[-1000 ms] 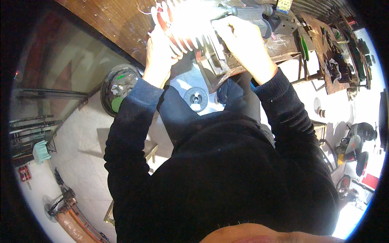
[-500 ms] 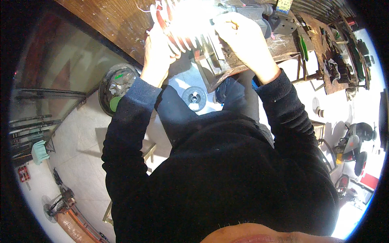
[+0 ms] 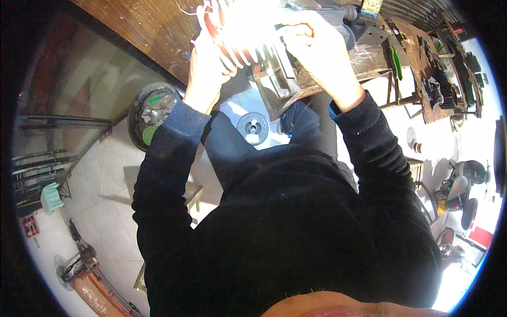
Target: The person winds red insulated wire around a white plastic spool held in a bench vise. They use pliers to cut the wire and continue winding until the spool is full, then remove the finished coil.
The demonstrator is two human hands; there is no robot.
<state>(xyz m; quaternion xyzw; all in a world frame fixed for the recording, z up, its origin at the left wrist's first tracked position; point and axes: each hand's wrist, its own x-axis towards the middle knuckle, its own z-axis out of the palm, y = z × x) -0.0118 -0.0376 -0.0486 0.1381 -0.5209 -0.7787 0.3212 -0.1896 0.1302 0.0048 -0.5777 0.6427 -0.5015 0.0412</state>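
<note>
Ana: What do we see in the middle of the work?

Ben: We see a red-brown coil (image 3: 215, 33) with white bands around it. It is between two hands, by the edge of the brown table (image 3: 142, 26).

Ana: Can we see all of it?

Ben: A very bright light washes out its right part. We cannot tell if it touches the table.

Ana: What about the left hand (image 3: 206, 68)?

Ben: It holds the coil's lower left side. Its fingers are clamped on the coil, and we see some tips only in part.

Ana: And the right hand (image 3: 316, 47)?

Ben: It is right of the coil, with the thumb and a finger bent close together. We cannot tell if they pinch something in that glare.

Ana: What is farther out?

Ben: Below the coil, we see a round black spool (image 3: 253, 138) between the legs (image 3: 227, 145). Left of that is a round bin (image 3: 134, 113) with green and white bits inside. Far right, we see a motorbike (image 3: 467, 177).
</note>
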